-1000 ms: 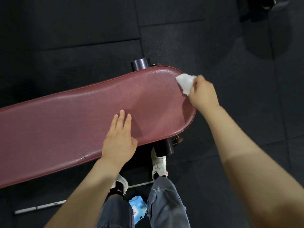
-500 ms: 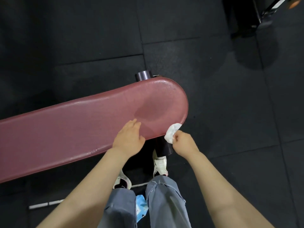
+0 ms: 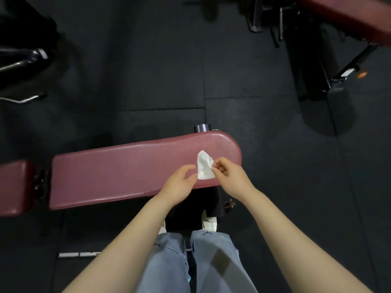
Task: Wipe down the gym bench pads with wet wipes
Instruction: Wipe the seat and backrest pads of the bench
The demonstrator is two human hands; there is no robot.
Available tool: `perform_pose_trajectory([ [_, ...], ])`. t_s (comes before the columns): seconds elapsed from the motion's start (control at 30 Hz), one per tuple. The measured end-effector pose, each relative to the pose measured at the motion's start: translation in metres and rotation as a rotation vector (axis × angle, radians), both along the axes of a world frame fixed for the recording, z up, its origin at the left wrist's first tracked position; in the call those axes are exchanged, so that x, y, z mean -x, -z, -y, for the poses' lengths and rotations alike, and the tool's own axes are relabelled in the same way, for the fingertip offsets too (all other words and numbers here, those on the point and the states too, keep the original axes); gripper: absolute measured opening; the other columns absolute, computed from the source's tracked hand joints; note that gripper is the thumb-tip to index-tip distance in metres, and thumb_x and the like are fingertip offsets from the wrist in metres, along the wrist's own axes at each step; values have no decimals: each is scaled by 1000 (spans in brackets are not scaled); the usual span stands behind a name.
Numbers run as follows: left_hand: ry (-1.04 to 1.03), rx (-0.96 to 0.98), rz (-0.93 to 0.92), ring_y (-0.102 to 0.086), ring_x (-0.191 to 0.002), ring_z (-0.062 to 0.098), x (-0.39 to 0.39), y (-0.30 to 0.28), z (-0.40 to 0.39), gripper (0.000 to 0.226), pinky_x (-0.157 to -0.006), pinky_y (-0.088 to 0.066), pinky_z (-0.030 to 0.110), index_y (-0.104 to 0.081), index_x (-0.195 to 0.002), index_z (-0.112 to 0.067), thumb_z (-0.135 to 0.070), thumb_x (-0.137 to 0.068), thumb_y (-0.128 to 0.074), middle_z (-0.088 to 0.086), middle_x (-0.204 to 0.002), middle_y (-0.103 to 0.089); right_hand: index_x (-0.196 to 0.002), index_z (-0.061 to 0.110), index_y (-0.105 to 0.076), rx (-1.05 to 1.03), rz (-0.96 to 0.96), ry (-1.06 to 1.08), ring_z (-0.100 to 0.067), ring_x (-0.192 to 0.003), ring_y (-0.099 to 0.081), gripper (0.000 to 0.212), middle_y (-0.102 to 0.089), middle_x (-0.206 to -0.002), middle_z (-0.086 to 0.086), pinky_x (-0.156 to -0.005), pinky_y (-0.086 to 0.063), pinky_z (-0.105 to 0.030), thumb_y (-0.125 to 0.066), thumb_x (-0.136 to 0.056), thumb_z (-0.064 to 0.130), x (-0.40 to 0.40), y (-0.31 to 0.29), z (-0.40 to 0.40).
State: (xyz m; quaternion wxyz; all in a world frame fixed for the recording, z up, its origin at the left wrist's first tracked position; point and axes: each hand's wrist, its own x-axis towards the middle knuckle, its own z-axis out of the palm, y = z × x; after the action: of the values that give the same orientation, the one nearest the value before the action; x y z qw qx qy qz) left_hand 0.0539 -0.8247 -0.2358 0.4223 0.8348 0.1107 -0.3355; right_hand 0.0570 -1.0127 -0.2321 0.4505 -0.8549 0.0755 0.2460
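right hand (image 3: 230,176) pinches a crumpled white wet wipe (image 3: 204,168) above the long maroon padded bench (image 3: 118,172), left hand (image 3: 179,185) loosely spread at its nine o'clock; wiping looks paused, progress unclear.

Crumpled white wipe (image 3: 204,166) above maroon pad (image 3: 118,172)

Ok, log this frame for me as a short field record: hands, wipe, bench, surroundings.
left hand: open, fingers relaxed beside the wipe's lower left edge; contact cannot be told
right hand: pinches the wipe's right edge between thumb and fingertips
wipe: white, crumpled, held up over the long pad's right end
long pad: maroon, rounded right end
second pad: maroon, left of the long pad across a hinge gap
floor: dark rubber tiles
other equipment: another maroon bench on a dark frame, top right
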Motion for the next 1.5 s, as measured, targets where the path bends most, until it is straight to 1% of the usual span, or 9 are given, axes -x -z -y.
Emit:
perform_pose_trajectory([
  [0.2,-290,202,101,-40,-132,6,24,-58,-23,46,-108,-34,29,-41,-145,-30,-20,-101,-51,-16,-137,-44,-85,37,-57,-83,108,-102,-2,-87,-53,20,-54,-103,11,-74,-39,-13,-59,-95,20,8,-57,-35],
  [0.3,-415,249,30,-46,-128,9,38,-82,-47,49,-102,-36,29,-36,-146,-32,-32,-100,-53,-14,-137,-51,-85,31,-60,-141,122,-116,-3,-84,-56,17,-59,-98,10,-74,-42,-14,-60,-94,17,10,-80,-58],
  [0.5,-615,446,-216,-70,-104,16,70,-109,-103,30,-96,-54,36,-63,-123,-21,-35,-97,-54,0,-109,-75,-85,19,-60,-251,87,-106,-21,-87,-63,11,-66,-87,2,-82,-54,-37,-58,-94,13,22,-111,-115],
  [0.63,-767,606,-175,-71,-96,16,89,-119,-148,28,-96,-55,37,-64,-121,-12,-28,-99,-57,6,-103,-76,-86,17,-59,-239,92,-88,-19,-90,-64,8,-66,-91,1,-83,-55,-33,-59,-94,15,36,-121,-167],
  [0.87,-819,572,22,-72,-100,16,114,-136,-252,26,-79,-59,29,-59,-123,-15,-9,-98,-56,4,-118,-70,-101,7,-55,-295,-18,-6,-12,-78,-62,10,-63,-95,-6,-58,-49,-15,-56,-98,17,69,-131,-275],
  [1.07,-751,456,30,-68,-103,17,125,-137,-341,81,-91,-58,32,-17,-155,-30,-22,-92,-67,1,-124,-57,-101,28,-48,-297,80,33,-19,-95,-61,26,-60,-106,1,-76,-54,-31,-57,-92,5,82,-132,-355],
  [1.23,-707,445,-72,-72,-96,16,117,-138,-383,65,-86,-59,32,-38,-146,-17,-51,-94,-58,5,-119,-66,-98,37,-49,-221,181,-116,-13,-87,-59,32,-61,-99,6,-71,-51,-26,-58,-91,7,79,-134,-398],
  [1.37,-739,350,3,-67,-102,15,97,-132,-406,60,-92,-55,31,-42,-144,-18,-40,-93,-65,4,-126,-60,-97,41,-45,-203,185,-161,-15,-81,-60,36,-62,-94,2,-66,-48,-19,-59,-90,9,67,-127,-426],
  [1.5,-680,292,59,-62,-104,13,74,-122,-421,52,-84,-50,24,-46,-138,-23,-25,-90,-68,-5,-113,-65,-104,40,-43,-189,154,-165,-10,-81,-61,36,-62,-96,6,-72,-52,-25,-63,-90,14,44,-111,-448],
])
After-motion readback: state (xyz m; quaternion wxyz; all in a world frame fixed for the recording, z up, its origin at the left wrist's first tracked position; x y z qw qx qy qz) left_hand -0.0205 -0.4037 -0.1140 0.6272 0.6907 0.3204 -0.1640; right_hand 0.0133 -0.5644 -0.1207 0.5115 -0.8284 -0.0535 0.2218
